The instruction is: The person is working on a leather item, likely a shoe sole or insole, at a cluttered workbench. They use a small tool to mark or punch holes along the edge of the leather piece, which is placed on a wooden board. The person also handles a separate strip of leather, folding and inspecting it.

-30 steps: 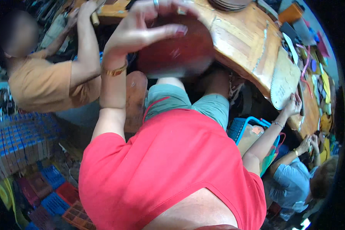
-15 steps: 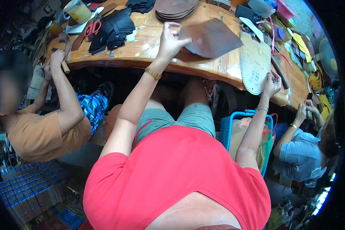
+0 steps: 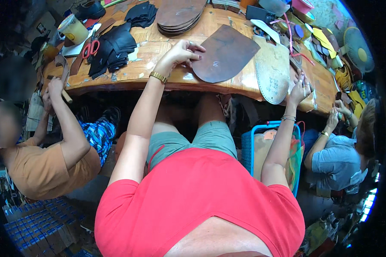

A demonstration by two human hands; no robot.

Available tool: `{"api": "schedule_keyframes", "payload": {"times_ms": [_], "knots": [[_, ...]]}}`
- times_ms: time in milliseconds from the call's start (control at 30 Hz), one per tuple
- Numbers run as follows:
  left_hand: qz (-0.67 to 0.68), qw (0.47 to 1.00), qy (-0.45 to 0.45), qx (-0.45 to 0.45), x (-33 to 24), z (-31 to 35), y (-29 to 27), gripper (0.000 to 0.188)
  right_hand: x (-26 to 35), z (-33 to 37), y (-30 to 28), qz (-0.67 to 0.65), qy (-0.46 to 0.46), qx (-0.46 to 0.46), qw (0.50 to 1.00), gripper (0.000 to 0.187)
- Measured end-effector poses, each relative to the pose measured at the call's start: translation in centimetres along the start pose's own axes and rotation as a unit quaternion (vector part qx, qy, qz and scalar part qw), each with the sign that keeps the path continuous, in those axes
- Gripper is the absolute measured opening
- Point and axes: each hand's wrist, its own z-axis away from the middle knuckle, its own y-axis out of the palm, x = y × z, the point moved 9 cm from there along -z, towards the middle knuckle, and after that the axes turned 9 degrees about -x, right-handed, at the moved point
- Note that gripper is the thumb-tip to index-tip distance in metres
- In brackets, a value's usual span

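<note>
A brown leather piece [image 3: 227,53], rounded at its near end and with a small white mark, lies on the wooden table before me. Beside its left edge is my left hand [image 3: 182,56], fingers loosely apart; the fingertips are at the edge, not visibly gripping it. My right hand [image 3: 300,91] is at the table's near edge on the right, fingers closed round a thin, pale, pen-like stick. Between the brown piece and that hand lies a tan leather template [image 3: 273,70] with small holes along its rim and writing on it.
Round brown leather pieces [image 3: 180,17] are stacked at the back. Black leather pieces [image 3: 113,49] and red-handled scissors [image 3: 90,49] lie left. A blue basket [image 3: 248,150] stands below the table. Co-workers sit on the left [image 3: 51,167] and right [image 3: 336,162].
The brown leather piece, tilted up before, now lies flatter with its white mark showing. My left hand has shifted off its surface to its left edge. The whole view has moved slightly.
</note>
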Motion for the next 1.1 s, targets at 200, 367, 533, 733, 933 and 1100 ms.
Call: {"api": "schedule_keyframes", "payload": {"times_ms": [200, 367, 533, 733, 933, 1100], "knots": [[0.108, 0.982, 0.052, -0.143, 1.0, 2.0, 0.5, 0.033, 3.4, 0.6, 1.8, -0.071, -0.001, 0.026, 0.997, 0.027], [0.107, 0.986, 0.04, -0.125, 1.2, 2.3, 1.9, 0.042, 5.0, 4.4, 7.3, -0.099, 0.051, 0.151, 0.982, 0.021], [-0.038, 0.991, 0.053, -0.113, 0.3, 1.3, 2.2, 0.048, 4.6, 8.1, 14.4, -0.155, 0.102, 0.288, 0.94, 0.02], [-0.317, 0.93, 0.17, -0.072, -2.2, 1.9, 3.1, 0.077, 3.1, 8.7, 18.4, -0.106, 0.036, 0.284, 0.952, 0.011], [-0.379, 0.892, 0.235, -0.077, -3.3, 3.3, 3.5, 0.086, 1.5, 9.2, 18.6, -0.041, 0.042, 0.277, 0.959, 0.012], [-0.384, 0.888, 0.241, -0.085, -3.6, 3.5, 3.6, 0.085, 1.9, 9.5, 19.2, -0.013, -0.023, 0.288, 0.957, 0.012]]}}
